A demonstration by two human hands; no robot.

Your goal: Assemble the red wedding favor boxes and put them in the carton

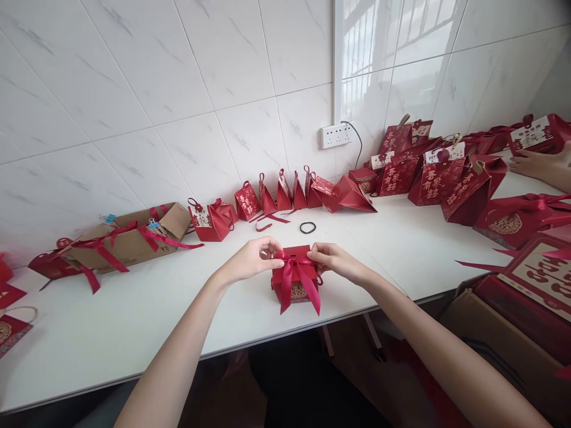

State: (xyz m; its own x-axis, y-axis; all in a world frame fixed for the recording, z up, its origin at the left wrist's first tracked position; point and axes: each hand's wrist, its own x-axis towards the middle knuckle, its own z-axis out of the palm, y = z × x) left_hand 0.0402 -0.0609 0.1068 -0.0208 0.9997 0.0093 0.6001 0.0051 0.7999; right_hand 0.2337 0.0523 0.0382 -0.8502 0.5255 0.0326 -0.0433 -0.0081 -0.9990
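A small red gift box (285, 292) with a gold patterned front stands near the table's front edge. Across its top runs a shiny dark pink ribbon (308, 285), tied at the middle, with two tails hanging down the front. My left hand (261, 257) pinches the ribbon's left side between thumb and fingers. On the other side, my right hand (332, 259) pinches the ribbon at the right. Both hands are closed, at the level of the box's top. A black elastic band (307, 227) lies on the table just behind the box.
Folded red gift boxes (247, 201) stand along the tiled wall, with larger ones (397, 175) at right. A cardboard box (129, 241) draped with ribbons is at left. Another person's hand (542, 166) touches a red box at far right. A power strip (336, 136) hangs on the wall.
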